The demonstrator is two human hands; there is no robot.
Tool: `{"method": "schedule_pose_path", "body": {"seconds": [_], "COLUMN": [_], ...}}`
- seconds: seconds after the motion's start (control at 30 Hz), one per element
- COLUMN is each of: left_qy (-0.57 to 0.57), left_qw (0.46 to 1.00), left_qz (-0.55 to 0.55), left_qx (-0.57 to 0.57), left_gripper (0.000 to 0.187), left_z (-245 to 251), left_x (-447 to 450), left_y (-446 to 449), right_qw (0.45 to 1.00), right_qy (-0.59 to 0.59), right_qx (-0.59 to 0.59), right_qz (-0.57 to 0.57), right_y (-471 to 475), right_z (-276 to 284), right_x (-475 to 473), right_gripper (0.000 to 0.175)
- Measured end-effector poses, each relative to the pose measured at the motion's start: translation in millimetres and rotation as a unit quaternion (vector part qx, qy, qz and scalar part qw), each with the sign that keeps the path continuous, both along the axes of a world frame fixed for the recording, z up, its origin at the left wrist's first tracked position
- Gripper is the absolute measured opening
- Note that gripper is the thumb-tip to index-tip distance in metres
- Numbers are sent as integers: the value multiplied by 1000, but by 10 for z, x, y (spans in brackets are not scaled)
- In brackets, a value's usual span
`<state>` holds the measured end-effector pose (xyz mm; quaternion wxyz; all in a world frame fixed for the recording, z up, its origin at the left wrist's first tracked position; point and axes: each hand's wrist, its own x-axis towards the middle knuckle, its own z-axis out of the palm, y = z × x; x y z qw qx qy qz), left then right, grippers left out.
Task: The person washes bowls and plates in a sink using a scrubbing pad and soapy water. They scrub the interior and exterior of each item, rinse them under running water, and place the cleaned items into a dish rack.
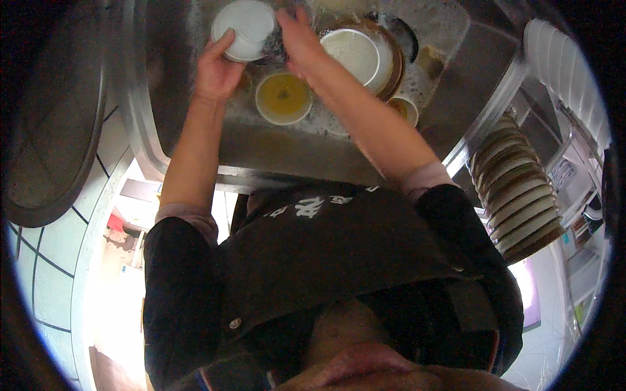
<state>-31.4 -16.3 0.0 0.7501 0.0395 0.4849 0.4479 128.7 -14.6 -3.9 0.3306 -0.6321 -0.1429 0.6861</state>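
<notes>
My left hand (217,71) holds a white bowl or small dish (244,30) over a metal sink, its thumb on the near rim. To the right of that dish is my right hand (299,41), its fingers partly curled; blur hides whether anything is in them. Just below the hands stands a bowl with yellowish liquid (283,99). A white round dish (350,54) lies under and beyond my right forearm, on top of a larger brown-edged round dish. A smaller bowl (405,108) with yellow-brown contents sits partly behind the forearm.
The metal sink's rim (234,178) runs in front of my body. On the right, a tall stack of dishes (518,190) stands outside the basin, with a row of white dishes (562,68) beyond it. A large dark oval object (54,122) is at the far left, near tiles.
</notes>
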Motion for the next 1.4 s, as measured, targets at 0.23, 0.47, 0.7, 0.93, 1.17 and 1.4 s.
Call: {"method": "schedule_pose_path", "body": {"seconds": [0.23,0.47,0.7,0.93,1.17,1.4], "left_qy": [63,-79,-73,-118,-194,192], "left_qw": [997,993,995,983,977,968], "left_qz": [-38,74,34,46,-46,-143], "left_qx": [34,-50,-60,-131,-72,-75], "left_gripper": [38,46,44,37,39,45], "left_z": [-66,-140,-210,-421,-396,-500], "left_x": [92,14,13,-126,-322,290], "left_y": [-126,-90,-84,-105,49,285], "right_qw": [972,952,843,871,925,964], "right_qy": [144,-183,-380,-301,9,151], "right_qx": [-85,237,261,257,196,141], "right_qz": [-163,63,277,290,326,165], "right_y": [-415,-36,-232,-174,239,68], "right_z": [-664,-1386,-185,-174,-647,277], "right_x": [-518,-237,-52,-23,446,493], "right_gripper": [37,35,34,39,46,55]}}
